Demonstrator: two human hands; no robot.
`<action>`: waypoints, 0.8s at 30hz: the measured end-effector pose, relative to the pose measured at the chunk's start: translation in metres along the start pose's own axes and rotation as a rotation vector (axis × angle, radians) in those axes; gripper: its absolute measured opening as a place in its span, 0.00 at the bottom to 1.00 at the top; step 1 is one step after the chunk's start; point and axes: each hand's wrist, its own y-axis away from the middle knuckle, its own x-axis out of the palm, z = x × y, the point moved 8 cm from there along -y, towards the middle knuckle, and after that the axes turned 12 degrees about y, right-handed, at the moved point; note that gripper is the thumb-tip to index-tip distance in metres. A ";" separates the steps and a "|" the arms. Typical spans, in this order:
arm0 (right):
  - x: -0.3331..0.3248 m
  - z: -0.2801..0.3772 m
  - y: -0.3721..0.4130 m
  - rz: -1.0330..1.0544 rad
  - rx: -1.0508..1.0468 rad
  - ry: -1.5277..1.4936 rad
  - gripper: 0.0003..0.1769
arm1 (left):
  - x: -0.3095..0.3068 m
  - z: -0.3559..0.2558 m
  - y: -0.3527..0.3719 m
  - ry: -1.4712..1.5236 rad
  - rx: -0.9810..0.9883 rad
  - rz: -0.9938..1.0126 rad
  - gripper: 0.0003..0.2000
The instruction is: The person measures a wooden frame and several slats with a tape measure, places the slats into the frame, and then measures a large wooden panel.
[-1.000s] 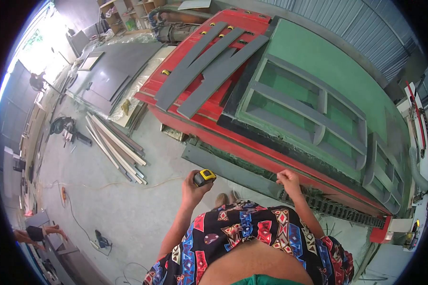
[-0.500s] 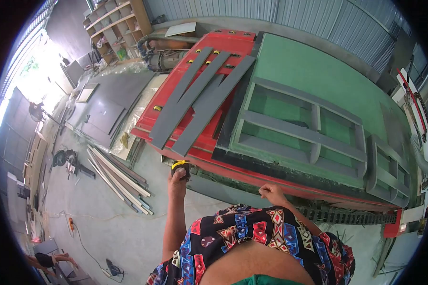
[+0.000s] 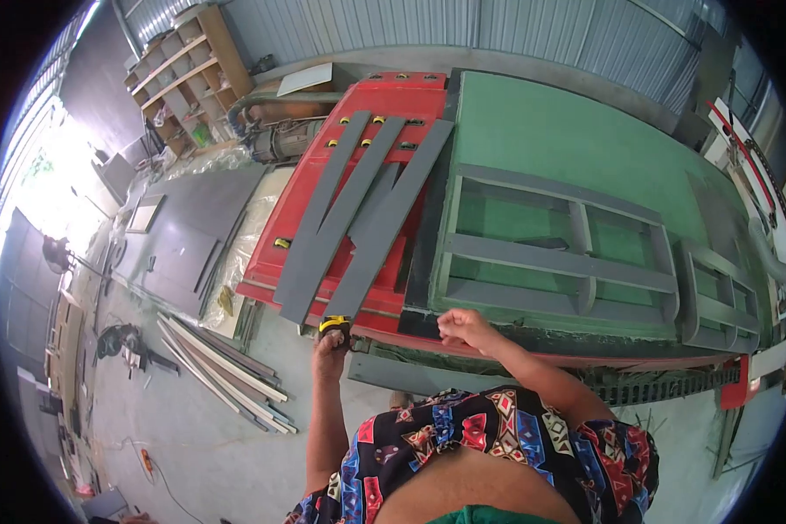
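Note:
My left hand point(image 3: 327, 356) is wrapped round a black and yellow tape measure point(image 3: 334, 327). It holds the tape measure at the near edge of the red machine bed point(image 3: 258, 278), by the lower end of a grey strip point(image 3: 384, 231). My right hand point(image 3: 465, 329) is closed, over the dark border near the front corner of the green bed point(image 3: 541, 113). Its curled fingers hide whatever they may hold. Other long grey strips point(image 3: 319, 253) lie across the red surface. Beyond my right hand, a grey rectangular frame with crosspieces point(image 3: 559, 249) rests on the green bed.
A smaller grey frame point(image 3: 716, 297) lies at the right end. White and grey strips point(image 3: 223, 371) are on the floor at left, near dark sheets point(image 3: 183, 218) and a power tool point(image 3: 127, 343). A cable chain point(image 3: 664, 384) runs below the bed's front edge.
Both hands have moved forward, the left with the tape measure to the red bed's edge, the right to the green bed's corner. The view has shifted slightly.

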 end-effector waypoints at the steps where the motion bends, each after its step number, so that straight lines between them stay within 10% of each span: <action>1: 0.002 0.010 -0.015 -0.010 -0.003 -0.002 0.16 | 0.004 -0.002 -0.005 -0.002 -0.006 0.009 0.19; 10: 0.004 0.037 -0.157 -0.235 0.098 -0.233 0.47 | 0.006 -0.009 -0.025 -0.002 -0.026 -0.010 0.15; 15: -0.008 0.032 -0.217 -0.273 0.074 -0.452 0.19 | 0.056 -0.051 0.019 -0.189 -0.042 -0.106 0.17; 24: -0.006 0.032 -0.262 -0.351 0.063 -0.734 0.16 | 0.049 -0.076 0.067 -0.246 -0.062 -0.198 0.21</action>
